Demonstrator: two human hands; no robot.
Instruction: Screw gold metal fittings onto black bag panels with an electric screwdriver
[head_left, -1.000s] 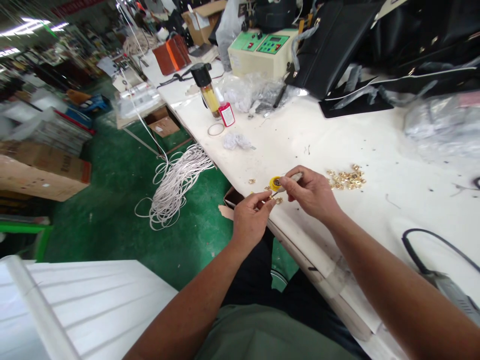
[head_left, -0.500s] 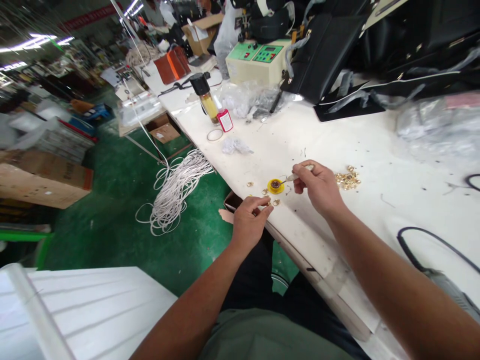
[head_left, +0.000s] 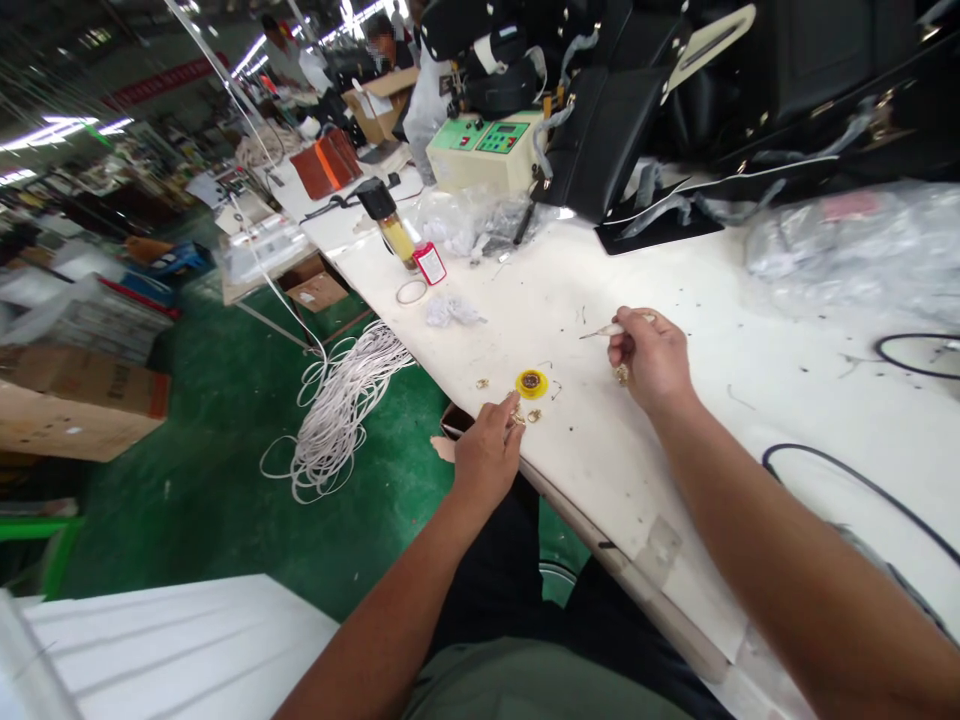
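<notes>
At the table edge, my left hand (head_left: 487, 450) pinches a small gold-coloured metal fitting (head_left: 518, 416) between thumb and fingers. Just beyond the fingertips stands a small round yellow dish (head_left: 532, 384) with dark contents. Another gold fitting (head_left: 535, 416) lies beside those fingers, and one more gold piece (head_left: 482, 384) sits to the left of the dish. My right hand (head_left: 656, 360) is closed around a thin pointed tool with a pale handle (head_left: 613, 329); its tip points left, apart from the dish. Gold pieces (head_left: 622, 374) show by the right hand's lower fingers, partly hidden by it.
A red-labelled bottle (head_left: 430, 264), a black-capped bottle (head_left: 390, 222) and a tape ring (head_left: 411, 291) stand farther left. Behind are a green-panelled control box (head_left: 480, 150), black bags (head_left: 615, 130) and plastic wrap (head_left: 862, 245). A black cable (head_left: 832, 465) loops at right.
My right hand has drawn the tool out of the yellow dish and moved right, over the gold pieces. My left hand stays at the table edge. The camera view has shifted slightly.
</notes>
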